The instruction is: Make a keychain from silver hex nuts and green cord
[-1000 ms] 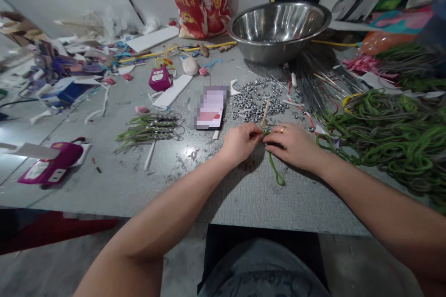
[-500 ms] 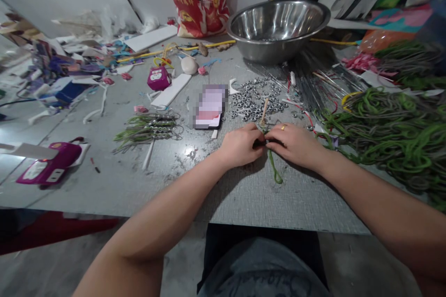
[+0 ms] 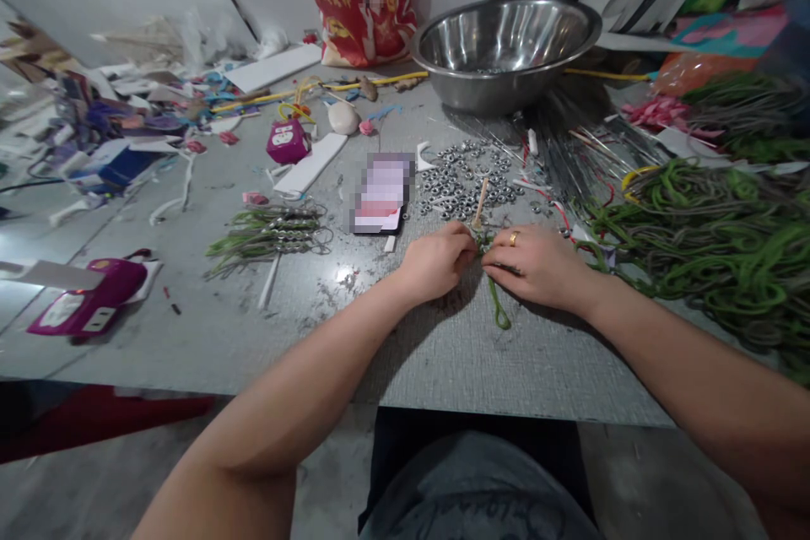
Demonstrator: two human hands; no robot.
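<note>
Between my two hands a green cord (image 3: 494, 304) lies on the grey table, its looped end pointing toward me. My left hand (image 3: 440, 260) pinches the cord's upper part from the left. My right hand (image 3: 535, 263), with a ring on one finger, grips it from the right; the fingertips partly hide the cord. A thin wooden stick (image 3: 481, 201) stands just beyond the fingers. Many small silver metal beads (image 3: 465, 177) are spread behind my hands. To the right lies a large heap of green and grey cords (image 3: 715, 253).
A phone (image 3: 380, 194) lies left of the beads. Finished-looking beaded cord bundles (image 3: 269, 236) rest further left, near a purple power strip (image 3: 94, 295). A steel bowl (image 3: 506, 89) and a red bag (image 3: 367, 8) stand at the back. Scraps (image 3: 120, 118) cover the far left.
My fingertips have moved slightly apart at the cord, the right hand shifting a little. The cord's loop has moved slightly left and up.
</note>
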